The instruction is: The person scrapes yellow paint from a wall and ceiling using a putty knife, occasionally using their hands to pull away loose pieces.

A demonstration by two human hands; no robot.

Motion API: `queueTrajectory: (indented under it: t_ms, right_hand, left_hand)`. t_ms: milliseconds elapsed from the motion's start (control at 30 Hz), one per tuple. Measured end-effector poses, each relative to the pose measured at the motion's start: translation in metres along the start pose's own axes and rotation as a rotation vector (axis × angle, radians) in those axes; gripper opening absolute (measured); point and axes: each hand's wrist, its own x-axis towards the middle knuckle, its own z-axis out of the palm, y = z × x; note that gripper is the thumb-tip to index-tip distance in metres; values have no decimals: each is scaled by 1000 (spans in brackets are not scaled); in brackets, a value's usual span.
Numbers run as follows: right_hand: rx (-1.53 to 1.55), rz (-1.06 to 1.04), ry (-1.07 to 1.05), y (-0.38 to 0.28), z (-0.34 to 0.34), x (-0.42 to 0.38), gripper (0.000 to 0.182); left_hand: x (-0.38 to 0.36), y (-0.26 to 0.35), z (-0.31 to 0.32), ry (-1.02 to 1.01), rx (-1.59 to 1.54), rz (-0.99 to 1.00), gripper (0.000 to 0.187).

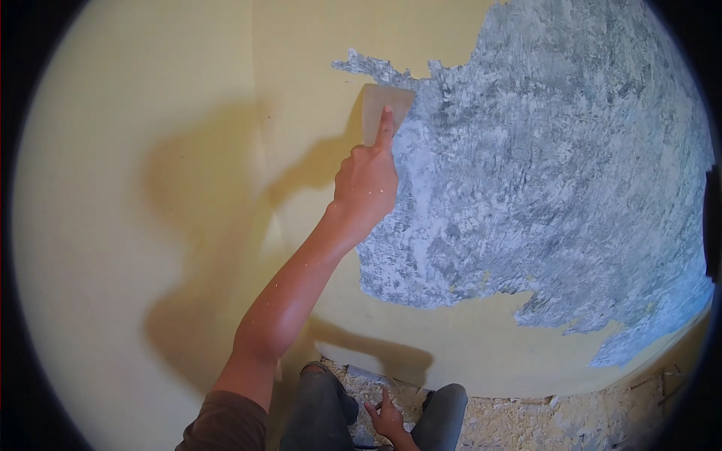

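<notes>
My left hand [366, 179] is closed around a scraper, its index finger stretched along the broad flat blade. The handle is hidden inside the fist. The scraper [375, 101] lies against the wall at the upper left border of a rough grey-white stripped patch [519, 180]. Around that patch is the smooth yellow wall covering [323, 45], torn and ragged along its edge. Low down, between the knees, my right hand [387, 419] holds nothing visible; its index finger and thumb are apart. Pale flakes stick to my left hand and forearm.
Crumbled pale debris [511, 428] covers the floor along the wall's foot. My bent knees [447, 410] are close to the wall. A vertical corner line [256, 90] runs down the left part of the wall, where my shadow falls. A dark object [712, 222] shows at the right edge.
</notes>
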Motion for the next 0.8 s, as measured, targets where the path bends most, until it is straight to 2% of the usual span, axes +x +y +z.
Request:
queueTrajectory:
  t_ms: [167, 233, 267, 300, 333, 400, 533, 600, 667, 733, 800]
  right_hand:
    - [-1, 0, -11, -1, -7, 1, 91]
    - [1, 14, -32, -2, -2, -4, 91]
    - [-157, -23, 22, -1, -2, -2, 92]
    - [-311, -60, 79, -1, -3, 1, 92]
    - [-306, -64, 85, -5, -6, -1, 92]
    - [-477, -18, 105, -12, -28, -1, 87]
    - [-513, -86, 144, 3, -68, 13, 83]
    - [-604, -258, 287, 7, -95, 20, 81]
    - [-596, -241, 313, 27, -101, 16, 82]
    - [-477, -84, 276, 40, -105, 19, 81]
    - [-509, -59, 244, 43, -104, 25, 80]
  left_hand:
    - [16, 7, -12, 44, 6, 21, 80]
    - [9, 3, -8, 117, 12, 45, 63]
    - [8, 2, -7, 122, 11, 46, 63]
    - [8, 2, -6, 69, 7, 43, 72]
    - [8, 2, -7, 14, 7, 43, 81]
    - [15, 5, -13, 11, 30, 52, 81]
    - [13, 4, -16, 31, 48, 61, 82]
    - [8, 11, -14, -7, 25, 45, 81]
    - [5, 10, -9, -59, -4, 10, 81]
    - [18, 6, -10, 39, 13, 89, 80]
    - [14, 10, -13, 21, 15, 61, 79]
